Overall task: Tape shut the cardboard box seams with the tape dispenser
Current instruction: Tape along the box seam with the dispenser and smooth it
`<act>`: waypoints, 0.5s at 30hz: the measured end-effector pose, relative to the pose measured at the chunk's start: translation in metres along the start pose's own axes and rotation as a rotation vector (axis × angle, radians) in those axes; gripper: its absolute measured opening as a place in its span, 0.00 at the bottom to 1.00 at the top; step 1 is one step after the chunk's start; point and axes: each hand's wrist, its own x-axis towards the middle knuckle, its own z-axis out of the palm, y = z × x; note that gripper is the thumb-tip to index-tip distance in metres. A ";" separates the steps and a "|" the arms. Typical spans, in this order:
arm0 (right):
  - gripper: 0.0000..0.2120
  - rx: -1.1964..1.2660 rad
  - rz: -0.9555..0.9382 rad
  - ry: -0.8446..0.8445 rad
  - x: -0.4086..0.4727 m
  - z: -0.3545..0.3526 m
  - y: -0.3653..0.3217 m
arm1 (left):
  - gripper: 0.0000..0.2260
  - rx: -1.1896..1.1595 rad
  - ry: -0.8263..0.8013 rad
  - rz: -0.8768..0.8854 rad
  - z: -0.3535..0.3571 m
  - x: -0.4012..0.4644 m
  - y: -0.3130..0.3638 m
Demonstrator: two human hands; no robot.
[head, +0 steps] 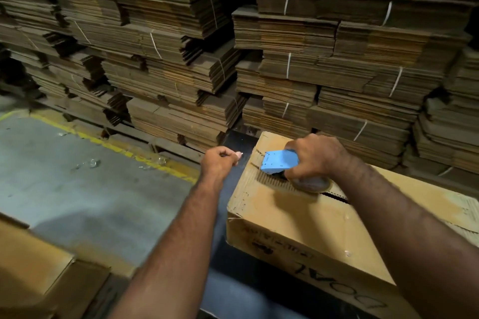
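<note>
So the box point(298, 217) sits right under the right hand point(315, 156), top flaps folded in but the middle seam is open, you can see the dark gap running back toward the wrist. The tape dispenser point(278, 162), the blue one, is pressed down on the far end of that seam with the roll point(311, 185) just below the palm. Right hand is wrapped around the handle, fingers curled tight, which makes sense if the plan is to drag it back along the gap toward the body

Left hand point(220, 160) is out beside the far left corner of the box, fingers curled in, thumb against them. Looks like it's pinching the loose tape end to keep it taut, but I can't actually see clear tape there, so can't say for sure

Box rests on a dark bench point(237, 181). Beyond both hands there's a wall of bundled flat cardboard point(168, 72), and floor with a yellow line point(134, 153) off past the left hand
</note>
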 end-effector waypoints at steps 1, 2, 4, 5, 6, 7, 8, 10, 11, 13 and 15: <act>0.29 -0.017 0.002 -0.012 0.001 -0.001 -0.002 | 0.06 -0.009 -0.044 -0.011 0.000 -0.002 -0.003; 0.30 -0.041 0.003 -0.024 0.002 -0.002 -0.004 | 0.06 -0.014 -0.083 -0.035 0.002 -0.003 -0.008; 0.30 -0.093 0.006 -0.041 0.003 -0.003 -0.010 | 0.07 -0.026 -0.138 -0.092 0.007 -0.007 -0.017; 0.30 -0.115 0.006 -0.046 0.003 -0.003 -0.013 | 0.08 -0.042 -0.153 -0.122 0.009 -0.009 -0.021; 0.30 -0.134 0.005 -0.052 0.004 -0.004 -0.016 | 0.08 -0.061 -0.159 -0.141 0.010 -0.008 -0.024; 0.30 -0.148 0.003 -0.061 0.005 -0.005 -0.020 | 0.09 -0.074 -0.167 -0.158 0.011 -0.006 -0.027; 0.30 -0.157 0.001 -0.073 0.006 -0.005 -0.022 | 0.10 -0.073 -0.184 -0.173 0.011 -0.004 -0.029; 0.31 -0.158 -0.001 -0.093 0.008 -0.007 -0.026 | 0.12 -0.016 -0.208 -0.150 0.010 -0.002 -0.031; 0.30 -0.157 -0.004 -0.095 0.008 -0.008 -0.026 | 0.15 0.038 -0.200 -0.130 0.009 -0.002 -0.031; 0.29 -0.162 -0.006 -0.091 0.009 -0.009 -0.026 | 0.28 0.196 -0.106 -0.072 0.007 -0.001 -0.031; 0.29 -0.165 -0.004 -0.099 0.010 -0.010 -0.026 | 0.27 0.152 -0.030 0.039 0.001 -0.005 -0.024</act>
